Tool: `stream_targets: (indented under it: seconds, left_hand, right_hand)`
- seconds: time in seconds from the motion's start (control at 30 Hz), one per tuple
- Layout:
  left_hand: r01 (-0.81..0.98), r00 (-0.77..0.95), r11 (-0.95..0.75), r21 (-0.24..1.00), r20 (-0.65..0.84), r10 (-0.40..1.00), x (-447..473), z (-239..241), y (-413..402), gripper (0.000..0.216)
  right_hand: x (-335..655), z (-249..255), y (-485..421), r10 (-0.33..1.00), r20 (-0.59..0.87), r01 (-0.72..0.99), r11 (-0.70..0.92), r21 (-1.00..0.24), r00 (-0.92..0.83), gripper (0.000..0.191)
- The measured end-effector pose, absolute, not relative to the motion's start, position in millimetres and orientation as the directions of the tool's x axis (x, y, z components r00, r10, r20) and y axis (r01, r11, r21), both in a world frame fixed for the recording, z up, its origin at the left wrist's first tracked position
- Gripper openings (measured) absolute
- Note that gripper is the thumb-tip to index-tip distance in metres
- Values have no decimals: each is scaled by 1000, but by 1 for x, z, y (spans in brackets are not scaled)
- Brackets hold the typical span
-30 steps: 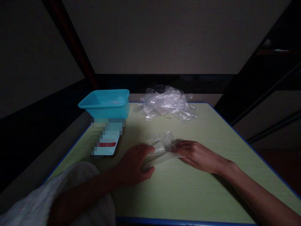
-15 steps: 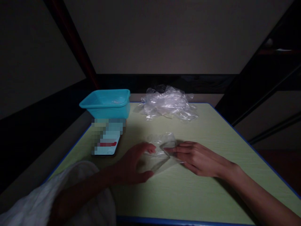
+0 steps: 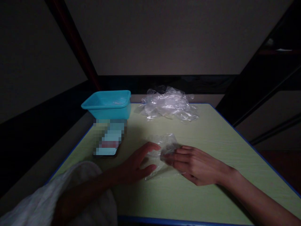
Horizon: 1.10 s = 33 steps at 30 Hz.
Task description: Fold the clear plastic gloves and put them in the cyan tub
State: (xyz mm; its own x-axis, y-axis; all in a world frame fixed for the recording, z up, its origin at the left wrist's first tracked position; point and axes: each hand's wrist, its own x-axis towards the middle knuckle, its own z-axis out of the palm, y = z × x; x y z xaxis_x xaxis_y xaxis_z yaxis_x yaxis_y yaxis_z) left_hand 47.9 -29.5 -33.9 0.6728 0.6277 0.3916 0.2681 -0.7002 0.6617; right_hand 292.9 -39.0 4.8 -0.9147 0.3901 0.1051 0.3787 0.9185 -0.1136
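A clear plastic bag (image 3: 162, 142) lies crinkled on the table between my two hands. My left hand (image 3: 138, 164) curves around the bag's left side, with thumb and fingers spread apart and nothing gripped between them. On the other side, my right hand (image 3: 192, 163) has its fingers drawn together on the bag's right part. Its fingertips are slightly blurred, and the thin film there looks bunched and greyish.
A heap of clear plastic bags (image 3: 166, 103) sits at the table's far edge. At the back left stands a turquoise plastic basket (image 3: 108, 112), with a lit phone (image 3: 110, 139) in front of it. Blue edging borders the pale green table (image 3: 211, 201).
My right hand has shifted slightly toward me, bunching the bag's right part. My left thumb has risen a little, and the gap to its fingers is narrower.
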Motion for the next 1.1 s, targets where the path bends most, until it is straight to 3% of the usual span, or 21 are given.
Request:
stream_targets:
  seconds: [0.27, 0.67, 1.1]
  left_hand:
    - [254, 729, -712, 655, 355, 586, 50, -28, -34, 47]
    - [204, 836, -907, 369, 417, 357, 52, -28, -37, 12]
    - [209, 859, -937, 280, 406, 313, 51, -27, -37, 9]
  right_hand:
    - [287, 4, -45, 369, 19, 366, 926, -94, -929, 49]
    - [286, 4, -45, 401, 47, 394, 912, -111, -915, 38]
    - [298, 7, -36, 445, 92, 443, 896, -45, -891, 42]
